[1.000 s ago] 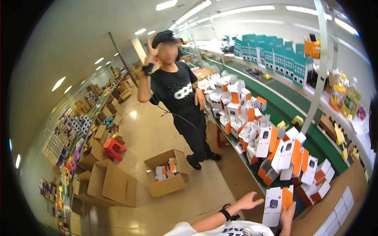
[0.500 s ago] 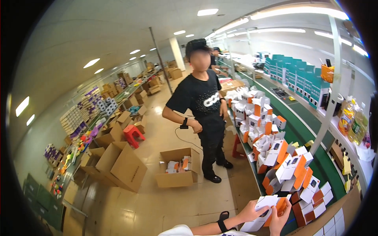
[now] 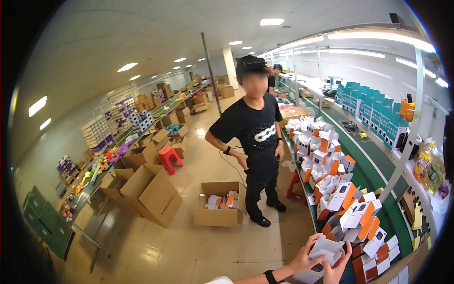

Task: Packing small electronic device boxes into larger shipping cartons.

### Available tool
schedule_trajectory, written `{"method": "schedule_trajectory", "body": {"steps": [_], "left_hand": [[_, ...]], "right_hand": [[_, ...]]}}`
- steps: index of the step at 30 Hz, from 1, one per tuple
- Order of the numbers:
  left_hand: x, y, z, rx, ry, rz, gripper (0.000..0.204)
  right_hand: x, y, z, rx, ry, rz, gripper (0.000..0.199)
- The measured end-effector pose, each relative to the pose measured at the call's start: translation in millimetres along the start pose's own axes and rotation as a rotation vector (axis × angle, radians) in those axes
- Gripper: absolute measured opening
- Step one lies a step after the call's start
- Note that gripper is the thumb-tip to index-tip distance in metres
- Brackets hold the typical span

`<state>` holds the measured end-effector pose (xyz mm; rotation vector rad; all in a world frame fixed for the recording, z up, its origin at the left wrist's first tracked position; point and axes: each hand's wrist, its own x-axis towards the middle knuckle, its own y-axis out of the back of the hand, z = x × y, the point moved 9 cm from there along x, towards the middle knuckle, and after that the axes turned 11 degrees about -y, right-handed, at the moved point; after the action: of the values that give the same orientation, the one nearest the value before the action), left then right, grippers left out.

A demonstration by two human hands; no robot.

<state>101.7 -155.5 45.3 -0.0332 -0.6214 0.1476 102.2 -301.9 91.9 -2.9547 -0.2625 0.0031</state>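
At the lower right, I hold a small white box [image 3: 327, 247] between both hands. Its pale grey-white flaps stand up and its top faces me. My left hand [image 3: 305, 259] wraps the box's left side, fingers at the upper edge and thumb on the front. My right hand [image 3: 336, 270] grips the right side, with a finger raised along the edge. The box's lower part is partly hidden by my hands. Just beyond and to the right lies a heap of white and orange boxes [image 3: 357, 215], several with open flaps.
A person in black [image 3: 255, 128] stands ahead beside the green-topped bench [image 3: 378, 175]. On the floor are an open carton [image 3: 217, 217] holding small boxes, larger cartons [image 3: 151, 199] and a red stool [image 3: 169, 160]. Teal boxes [image 3: 369, 106] and bottles [image 3: 428, 165] line the right shelf.
The box in my hands has turned, so its orange side no longer shows and its pale flaps face up. The person ahead has shifted the raised hand to the hip. My view has swung slightly left.
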Motion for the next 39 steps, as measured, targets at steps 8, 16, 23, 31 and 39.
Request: {"method": "schedule_trajectory", "body": {"steps": [8, 16, 23, 31, 39], "left_hand": [[22, 40, 8, -0.007, -0.051, -0.009, 0.038], [10, 99, -17, -0.038, -0.033, 0.094, 0.037], [0, 135, -45, -0.071, 0.131, 0.232, 0.034], [29, 128, -34, 0.063, 0.098, 0.104, 0.026], [54, 94, -47, 0.073, 0.161, 0.207, 0.025]], "right_hand": [[21, -46, -12, -0.158, 0.084, -0.086, 0.036], [50, -95, 26, -0.311, 0.218, -0.246, 0.033], [68, -110, 33, -0.267, 0.212, -0.084, 0.034], [83, -109, 39, -0.358, 0.229, -0.255, 0.034], [88, -66, 18, -0.371, 0.345, 0.075, 0.042]]}}
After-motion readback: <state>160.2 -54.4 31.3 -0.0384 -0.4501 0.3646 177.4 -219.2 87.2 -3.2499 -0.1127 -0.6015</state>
